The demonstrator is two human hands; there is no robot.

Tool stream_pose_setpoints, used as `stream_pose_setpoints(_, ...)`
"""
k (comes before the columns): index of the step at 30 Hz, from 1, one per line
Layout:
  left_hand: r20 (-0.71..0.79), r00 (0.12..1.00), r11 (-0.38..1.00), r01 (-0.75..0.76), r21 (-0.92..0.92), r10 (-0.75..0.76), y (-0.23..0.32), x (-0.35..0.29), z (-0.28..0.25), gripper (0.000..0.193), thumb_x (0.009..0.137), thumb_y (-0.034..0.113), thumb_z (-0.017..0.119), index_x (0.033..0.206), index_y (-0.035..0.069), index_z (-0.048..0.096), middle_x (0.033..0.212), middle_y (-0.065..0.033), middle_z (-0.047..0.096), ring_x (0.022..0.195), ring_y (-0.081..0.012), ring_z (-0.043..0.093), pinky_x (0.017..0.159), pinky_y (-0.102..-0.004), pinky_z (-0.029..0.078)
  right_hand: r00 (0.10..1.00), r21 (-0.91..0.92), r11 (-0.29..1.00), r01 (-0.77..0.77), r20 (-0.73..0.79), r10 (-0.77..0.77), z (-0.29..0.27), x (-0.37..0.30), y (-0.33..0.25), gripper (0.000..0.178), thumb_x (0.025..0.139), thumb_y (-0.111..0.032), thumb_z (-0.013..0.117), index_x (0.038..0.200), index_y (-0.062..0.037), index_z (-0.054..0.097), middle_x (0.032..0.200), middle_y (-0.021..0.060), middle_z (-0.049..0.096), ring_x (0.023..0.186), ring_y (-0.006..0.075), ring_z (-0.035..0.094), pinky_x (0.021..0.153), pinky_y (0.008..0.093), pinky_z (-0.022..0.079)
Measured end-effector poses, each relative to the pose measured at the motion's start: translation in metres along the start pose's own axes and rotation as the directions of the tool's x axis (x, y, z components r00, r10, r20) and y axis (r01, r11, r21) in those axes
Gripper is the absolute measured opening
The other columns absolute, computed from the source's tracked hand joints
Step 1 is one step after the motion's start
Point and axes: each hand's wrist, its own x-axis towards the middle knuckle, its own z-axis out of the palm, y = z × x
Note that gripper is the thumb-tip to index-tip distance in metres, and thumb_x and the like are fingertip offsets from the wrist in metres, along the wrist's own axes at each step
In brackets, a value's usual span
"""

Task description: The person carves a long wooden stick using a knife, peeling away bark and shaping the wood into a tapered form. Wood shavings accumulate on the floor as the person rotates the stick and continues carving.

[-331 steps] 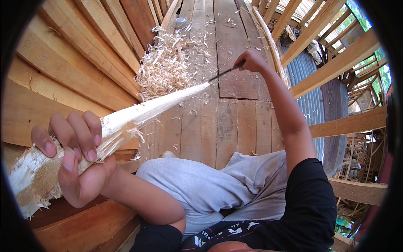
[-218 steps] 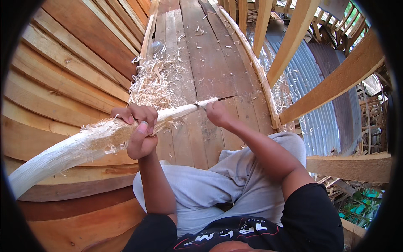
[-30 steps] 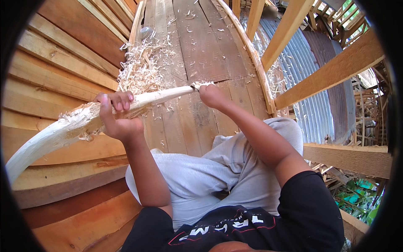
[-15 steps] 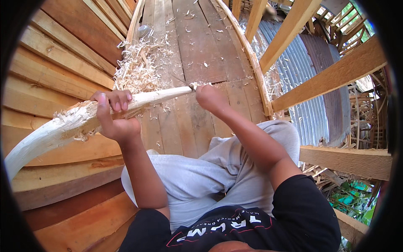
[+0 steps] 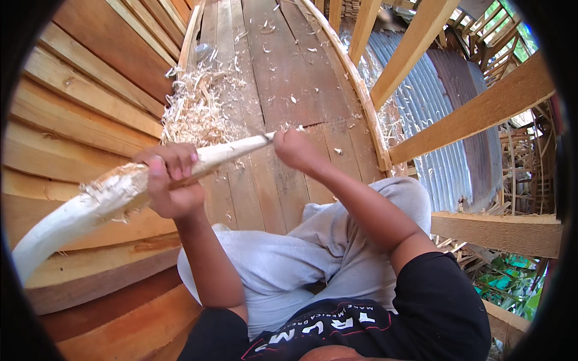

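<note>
A long, pale, peeled wooden pole (image 5: 114,191) slants across from the lower left, thick and curved at that end and tapering toward the middle. My left hand (image 5: 174,180) is wrapped round its middle, next to a rough, splintered patch. At the tapered end my right hand (image 5: 295,148) is closed in a fist, with a thin dark knife blade (image 5: 264,136) showing beside it across the wood. The fist hides the knife's handle and the very tip of the pole.
Curled wood shavings (image 5: 198,111) are heaped on the plank floor (image 5: 283,78) beyond the pole. A stacked-board wall (image 5: 84,114) stands close on the left. Wooden rails (image 5: 475,114) run along the right, above a corrugated metal sheet (image 5: 445,150). A small clear round object (image 5: 203,52) lies near the wall.
My left hand and the pole have shifted slightly right. My right hand has moved a little left and down, and the blade now lies further along the tapered end.
</note>
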Motion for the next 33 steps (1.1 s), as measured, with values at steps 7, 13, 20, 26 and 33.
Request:
stream_pose_setpoints(7,0.148,0.989,0.998,-0.004,-0.063,0.013,-0.003,0.001,-0.012,0.008,0.088,0.019,0.046,0.083,0.013,0.044,0.059,0.001,0.035,0.056,-0.012,0.037,0.062,-0.0316,0.037,0.987,-0.344,0.925,0.159,0.039,-0.155,0.003,0.025,0.061,0.035,0.087,-0.017,0.039,0.089,0.0073,0.064,0.096,0.0282,0.064,0.089,0.0423,0.063,0.081,0.0492,0.049)
stream_pose_setpoints(13,0.242,0.969,0.992,-0.02,-0.127,0.05,-0.005,0.001,-0.018,0.013,0.088,0.016,0.048,0.08,0.011,0.038,0.059,-0.0013,0.038,0.053,-0.0132,0.038,0.059,-0.0339,0.04,0.995,-0.142,0.986,-0.093,-0.04,0.088,0.001,0.024,0.062,0.037,0.088,-0.02,0.039,0.091,0.004,0.066,0.097,0.0269,0.064,0.09,0.0408,0.063,0.082,0.0485,0.049)
stream_pose_setpoints(20,0.326,0.94,0.989,-0.06,-0.137,0.102,-0.003,0.001,-0.014,0.011,0.088,0.014,0.051,0.083,0.009,0.043,0.059,-0.0022,0.041,0.052,-0.0136,0.04,0.057,-0.0344,0.04,0.988,-0.335,0.934,0.124,-0.041,-0.146,-0.003,0.004,0.026,0.032,0.086,-0.016,0.042,0.09,0.0041,0.066,0.095,0.0256,0.065,0.088,0.0394,0.065,0.076,0.0496,0.05)
stream_pose_setpoints(26,0.407,0.906,0.981,-0.039,-0.192,0.116,-0.004,0.007,-0.015,0.013,0.085,0.011,0.055,0.079,0.008,0.044,0.058,-0.0029,0.044,0.05,-0.0146,0.042,0.055,-0.0336,0.041,0.994,-0.428,0.897,0.105,0.029,-0.103,0.005,0.054,0.106,0.03,0.086,-0.015,0.042,0.094,0.0017,0.066,0.097,0.0254,0.065,0.091,0.0386,0.064,0.078,0.048,0.05)
stream_pose_setpoints(33,0.39,0.916,0.99,-0.044,-0.134,0.093,0.001,0.002,-0.016,0.01,0.084,0.012,0.052,0.08,0.008,0.043,0.058,-0.0016,0.042,0.051,-0.014,0.041,0.056,-0.0336,0.041,1.0,-0.254,0.967,-0.017,0.012,0.02,-0.018,-0.01,-0.011,0.036,0.086,-0.017,0.039,0.094,0.0073,0.063,0.102,0.0274,0.063,0.094,0.0422,0.062,0.081,0.0485,0.049)
